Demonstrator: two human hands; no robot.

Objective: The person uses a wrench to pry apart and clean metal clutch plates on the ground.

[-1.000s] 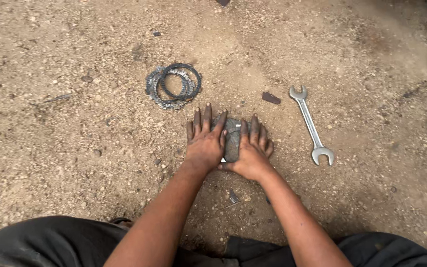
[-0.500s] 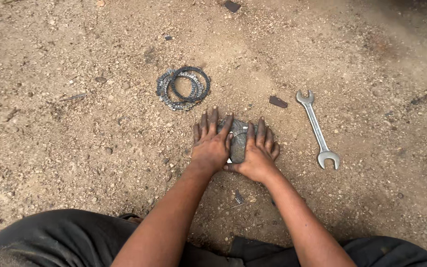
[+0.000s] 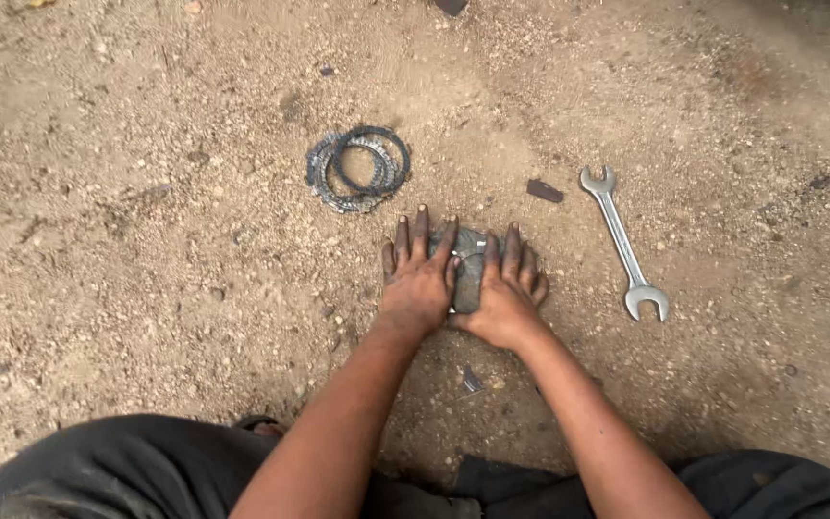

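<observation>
My left hand (image 3: 417,279) and my right hand (image 3: 506,288) lie flat side by side on the dirt ground, fingers pointing away from me. Both press down on a grey round metal part (image 3: 469,269) that shows only in the gap between them; most of it is hidden under my palms. A stack of dark toothed metal rings (image 3: 357,168) lies on the ground just beyond my left hand. A silver double open-ended wrench (image 3: 622,242) lies to the right of my right hand, apart from it.
The ground (image 3: 146,240) is bare sandy dirt with small stones. A small dark fragment (image 3: 544,190) lies between the rings and the wrench. Another dark scrap (image 3: 472,381) lies between my forearms. My dark trousers (image 3: 146,471) fill the bottom edge.
My hands stay pressed on the metal part in the same pose. The view has shifted slightly; the rings and wrench have not moved on the ground.
</observation>
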